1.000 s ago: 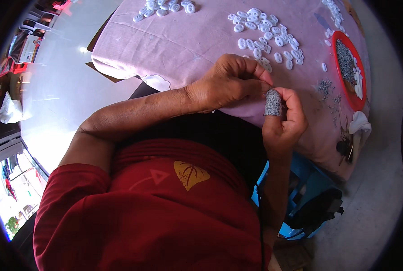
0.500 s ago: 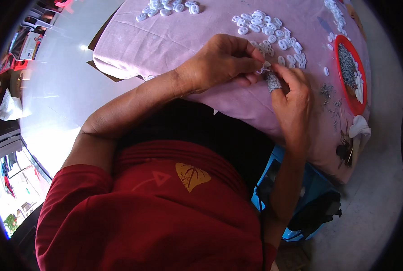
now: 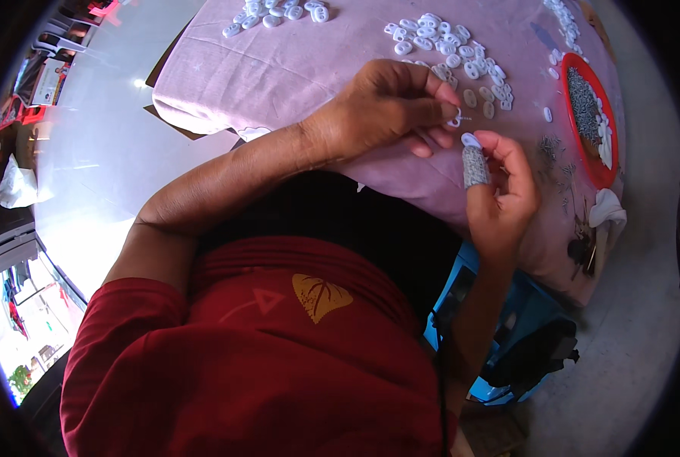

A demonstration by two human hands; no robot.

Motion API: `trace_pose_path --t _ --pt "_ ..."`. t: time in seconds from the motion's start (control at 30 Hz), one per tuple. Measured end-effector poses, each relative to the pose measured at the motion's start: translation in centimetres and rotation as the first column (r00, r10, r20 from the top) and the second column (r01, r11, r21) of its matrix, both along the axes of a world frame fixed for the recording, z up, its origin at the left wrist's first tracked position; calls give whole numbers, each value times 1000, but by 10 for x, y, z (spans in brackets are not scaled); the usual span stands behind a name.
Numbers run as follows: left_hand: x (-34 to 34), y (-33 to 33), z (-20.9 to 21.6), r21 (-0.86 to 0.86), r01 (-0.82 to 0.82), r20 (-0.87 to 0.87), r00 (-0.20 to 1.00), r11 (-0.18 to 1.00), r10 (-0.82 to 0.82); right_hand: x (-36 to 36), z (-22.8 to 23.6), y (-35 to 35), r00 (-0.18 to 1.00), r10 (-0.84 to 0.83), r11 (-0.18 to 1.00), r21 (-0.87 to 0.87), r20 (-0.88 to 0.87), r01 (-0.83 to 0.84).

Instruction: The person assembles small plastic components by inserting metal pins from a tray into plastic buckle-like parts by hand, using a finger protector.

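Note:
Between the thumb and fingers of my left hand (image 3: 386, 107) is a small white plastic piece with a hole (image 3: 455, 119). A thin, grey, spring-like part (image 3: 466, 119) sticks out beside it toward the right. Just below and to the right, my right hand (image 3: 505, 199) pinches a white oval plastic piece (image 3: 471, 140) between thumb and forefinger. A grey speckled wrap (image 3: 475, 166) covers the right thumb. The two held pieces are apart. Both hands are over the near part of the pink tablecloth (image 3: 279, 72).
Piles of white oval pieces (image 3: 469, 55) lie beyond my hands, with another group (image 3: 273, 11) at the far left. At the right, a red tray (image 3: 612, 171) holds small grey metal parts (image 3: 582, 99) and white pieces. Loose grey parts (image 3: 550, 148) and a white cloth (image 3: 606, 207) lie nearby.
My hands were together at one small piece and have come apart. The right hand has moved down and right, a white oval piece now showing in its pinch.

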State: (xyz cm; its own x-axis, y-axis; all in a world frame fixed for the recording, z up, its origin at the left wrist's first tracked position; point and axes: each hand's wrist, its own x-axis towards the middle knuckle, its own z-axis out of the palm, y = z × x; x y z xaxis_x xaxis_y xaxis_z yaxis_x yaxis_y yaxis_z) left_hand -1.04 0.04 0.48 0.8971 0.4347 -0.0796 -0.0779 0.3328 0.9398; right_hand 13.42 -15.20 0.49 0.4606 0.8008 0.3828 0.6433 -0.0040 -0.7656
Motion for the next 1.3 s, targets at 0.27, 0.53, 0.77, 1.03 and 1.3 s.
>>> trace_pose_path --t 0.27,0.53,0.77,1.03,1.3 --pt "5 -14 -8 -96 68 94 994 993 -59 -12 0 -4 976 49 997 74 -214 -34" --pt "3 -19 -8 -185 60 95 995 981 -43 -14 -6 -8 895 155 979 187 -418 -82" --pt "-3 -18 3 -256 104 45 994 961 -96 -17 -5 -15 974 8 982 185 -226 35" --pt "-2 -20 -4 -197 74 73 995 978 -61 -13 1 -22 994 105 993 59 35 -107" --pt "0 -22 -3 -121 81 80 994 989 -72 -22 1 -18 900 55 992 122 -432 -2"
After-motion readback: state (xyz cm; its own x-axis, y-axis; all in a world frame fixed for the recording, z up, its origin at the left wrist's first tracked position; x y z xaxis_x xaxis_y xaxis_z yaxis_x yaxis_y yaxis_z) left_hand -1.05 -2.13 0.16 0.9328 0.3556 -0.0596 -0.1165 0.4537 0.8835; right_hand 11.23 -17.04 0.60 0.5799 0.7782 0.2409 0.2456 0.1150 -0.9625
